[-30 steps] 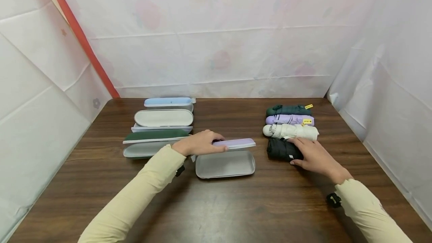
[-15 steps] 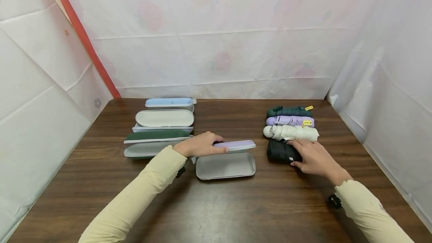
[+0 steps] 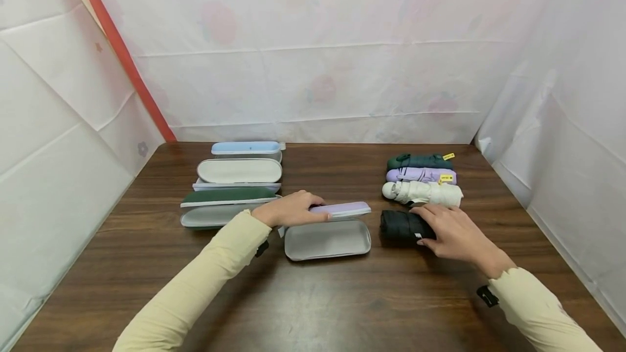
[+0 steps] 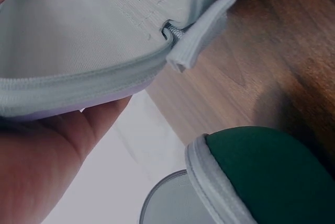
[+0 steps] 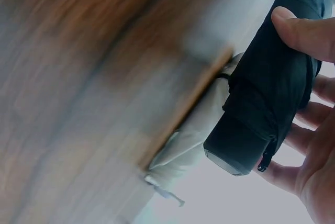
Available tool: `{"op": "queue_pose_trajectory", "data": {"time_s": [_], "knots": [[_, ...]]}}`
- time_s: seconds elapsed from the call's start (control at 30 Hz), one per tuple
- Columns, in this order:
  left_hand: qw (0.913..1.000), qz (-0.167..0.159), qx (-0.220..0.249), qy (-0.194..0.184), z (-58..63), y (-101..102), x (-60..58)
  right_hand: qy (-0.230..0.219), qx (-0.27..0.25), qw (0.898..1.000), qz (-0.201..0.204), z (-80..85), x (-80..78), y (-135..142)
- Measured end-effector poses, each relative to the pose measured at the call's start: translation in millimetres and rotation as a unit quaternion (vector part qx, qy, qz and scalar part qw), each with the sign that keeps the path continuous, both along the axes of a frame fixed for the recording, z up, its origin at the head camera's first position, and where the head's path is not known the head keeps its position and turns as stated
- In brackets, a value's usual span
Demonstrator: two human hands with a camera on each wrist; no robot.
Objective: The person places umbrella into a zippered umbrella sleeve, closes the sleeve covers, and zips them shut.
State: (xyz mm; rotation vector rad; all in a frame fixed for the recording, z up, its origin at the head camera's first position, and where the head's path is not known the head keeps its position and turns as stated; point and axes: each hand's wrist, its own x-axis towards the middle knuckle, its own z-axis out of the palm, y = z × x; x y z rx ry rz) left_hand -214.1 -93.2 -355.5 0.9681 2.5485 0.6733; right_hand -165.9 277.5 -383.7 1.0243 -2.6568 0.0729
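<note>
An open zippered case (image 3: 326, 240) with a grey lining and lilac outside lies mid-table. My left hand (image 3: 292, 208) holds its raised lilac lid (image 3: 347, 208) from the left end; the left wrist view has the hand (image 4: 47, 166) behind the case, near its grey lining (image 4: 78, 30) and zip-end tab (image 4: 201, 35). On the right, my right hand (image 3: 452, 235) grips a folded black umbrella (image 3: 401, 227), thumb on the near side and fingers over the far side. In the right wrist view the umbrella (image 5: 277, 72) lies between thumb and fingers.
Behind the black umbrella lie folded white (image 3: 425, 193), lilac (image 3: 421, 175) and dark green (image 3: 418, 162) umbrellas. At the left, more zippered cases stand in a row: green (image 3: 227, 195), one with a pale lining (image 3: 239, 170), and blue (image 3: 246, 148). A fabric wall (image 3: 313, 69) rises behind the table.
My right hand has drawn the black umbrella slightly left and toward me, away from the white umbrella. My left hand and the lilac case lid have stayed in place.
</note>
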Motion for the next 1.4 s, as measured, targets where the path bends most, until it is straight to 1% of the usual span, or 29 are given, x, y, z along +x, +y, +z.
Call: {"op": "queue_pose_trajectory", "data": {"time_s": [0.27, 0.47, 0.63, 0.87, 1.0, 1.07, 1.17, 1.4], "knots": [[1.0000, 0.002, -0.002, -0.002, -1.0, 0, -1.2, 0.014, 0.006, 0.999, 0.030, 14.9, 9.3, -16], [1.0000, 0.004, -0.008, -0.002, -0.9, 1, -0.9, 0.023, 0.008, 0.998, 0.051, 21.3, 13.6, -31], [0.9999, 0.004, -0.010, -0.004, 0.5, 2, 1.0, 0.023, 0.015, 0.998, 0.058, 25.3, 17.4, -46], [0.9998, 0.010, -0.009, -0.013, 0.7, 3, 2.7, 0.032, 0.011, 0.997, 0.072, 24.9, 23.5, -67], [0.9997, 0.011, 0.001, -0.022, -0.6, 5, 2.5, 0.033, 0.012, 0.997, 0.074, 24.2, 27.0, -79], [0.9995, 0.009, 0.009, -0.028, -1.8, 6, 2.3, 0.033, 0.020, 0.997, 0.071, 23.7, 28.9, -86], [0.9996, 0.008, 0.009, -0.027, -2.7, 8, 2.7, 0.034, 0.037, 0.996, 0.067, 21.8, 31.9, -97], [0.9997, 0.001, 0.012, -0.023, -2.3, 12, 3.5, 0.053, 0.073, 0.994, 0.068, 15.0, 35.6, -119]]}}
